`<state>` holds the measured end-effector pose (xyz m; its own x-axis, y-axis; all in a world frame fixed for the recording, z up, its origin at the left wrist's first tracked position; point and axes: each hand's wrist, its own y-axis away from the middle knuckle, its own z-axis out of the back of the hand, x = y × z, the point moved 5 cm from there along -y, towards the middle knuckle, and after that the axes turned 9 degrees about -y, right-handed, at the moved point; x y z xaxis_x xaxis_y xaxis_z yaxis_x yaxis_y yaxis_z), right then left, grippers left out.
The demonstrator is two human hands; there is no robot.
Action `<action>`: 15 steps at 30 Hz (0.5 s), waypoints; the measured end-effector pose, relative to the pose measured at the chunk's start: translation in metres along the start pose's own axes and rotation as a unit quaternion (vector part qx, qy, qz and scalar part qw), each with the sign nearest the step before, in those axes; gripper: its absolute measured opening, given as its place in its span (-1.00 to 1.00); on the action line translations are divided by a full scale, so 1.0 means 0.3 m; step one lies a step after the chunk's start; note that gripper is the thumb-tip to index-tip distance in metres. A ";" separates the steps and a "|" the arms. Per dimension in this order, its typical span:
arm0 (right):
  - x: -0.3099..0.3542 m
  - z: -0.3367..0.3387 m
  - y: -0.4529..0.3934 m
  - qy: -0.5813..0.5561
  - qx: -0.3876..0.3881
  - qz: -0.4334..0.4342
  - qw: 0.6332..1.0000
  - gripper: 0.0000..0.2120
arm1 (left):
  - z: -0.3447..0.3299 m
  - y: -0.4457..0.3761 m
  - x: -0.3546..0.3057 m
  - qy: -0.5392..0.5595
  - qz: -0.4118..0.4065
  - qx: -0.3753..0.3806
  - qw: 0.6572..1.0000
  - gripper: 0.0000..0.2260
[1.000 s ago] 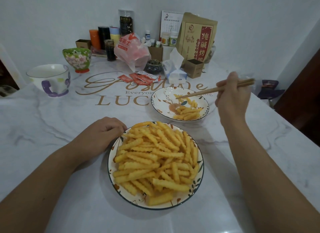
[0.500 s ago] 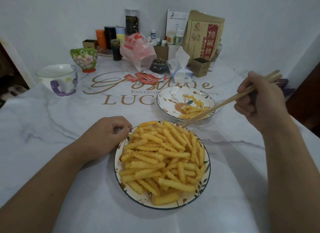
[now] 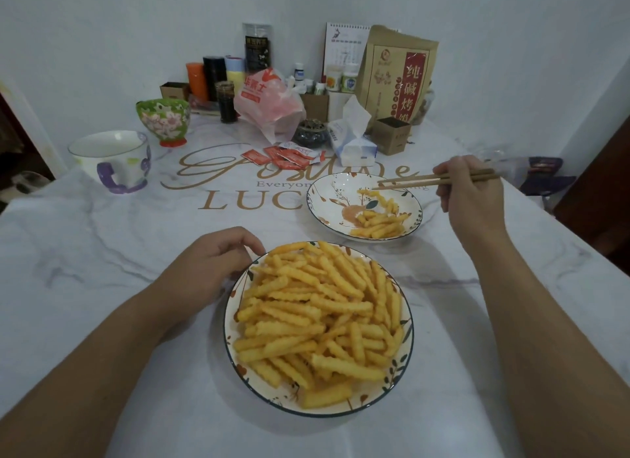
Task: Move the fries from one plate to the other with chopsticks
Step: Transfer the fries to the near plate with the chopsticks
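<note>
At right of frame, the right hand (image 3: 472,198) fingers clamp the wooden chopsticks (image 3: 436,179), tips apart above small yellow crinkle fries (image 3: 378,215) on the far floral plate (image 3: 327,201); the left hand (image 3: 208,270), fingers loosely curled, rests beside the full near plate (image 3: 238,362).

Bare table (image 3: 460,321) strip between near plate (image 3: 235,352) and far plate (image 3: 318,215); tissue box (image 3: 354,147), sauce packets (image 3: 286,155) crowd behind.

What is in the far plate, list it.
A small heap of fries lies in the far plate; chopsticks hover above. The fries cover part of its painted pattern.
</note>
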<state>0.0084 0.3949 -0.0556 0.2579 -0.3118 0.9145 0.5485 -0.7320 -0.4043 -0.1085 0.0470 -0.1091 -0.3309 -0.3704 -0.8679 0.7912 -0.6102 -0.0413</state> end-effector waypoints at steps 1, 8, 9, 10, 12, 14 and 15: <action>-0.009 -0.006 -0.004 0.013 0.007 -0.004 1.000 -0.73 | 0.002 0.001 0.008 0.010 0.005 0.015 1.000 -0.75; -0.006 0.008 -0.011 0.002 -0.005 -0.023 1.000 -0.77 | -0.015 0.011 0.003 -0.086 0.018 0.075 0.993 -0.50; -0.002 0.010 -0.013 -0.006 -0.008 -0.024 1.000 -0.76 | -0.016 0.009 0.001 -0.088 0.016 0.068 0.994 -0.51; -0.002 0.010 -0.015 -0.008 -0.009 -0.025 1.000 -0.76 | -0.015 0.007 -0.002 -0.087 0.013 0.060 0.994 -0.52; -0.015 0.009 -0.019 -0.001 -0.011 -0.033 0.999 -0.76 | -0.011 0.011 -0.010 -0.077 0.006 0.046 0.996 -0.50; -0.029 0.014 -0.023 -0.002 -0.023 -0.038 0.999 -0.77 | -0.006 0.011 -0.009 -0.062 0.007 0.033 0.997 -0.51; -0.033 0.018 -0.025 -0.006 -0.031 -0.039 0.999 -0.78 | -0.003 0.008 -0.006 -0.056 0.009 0.025 0.998 -0.52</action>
<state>0.0061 0.4068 -0.0617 0.2254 -0.2458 0.9427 0.5178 -0.7895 -0.3296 -0.1056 0.0468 -0.1081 -0.3741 -0.4554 -0.8079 0.7719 -0.6357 0.0010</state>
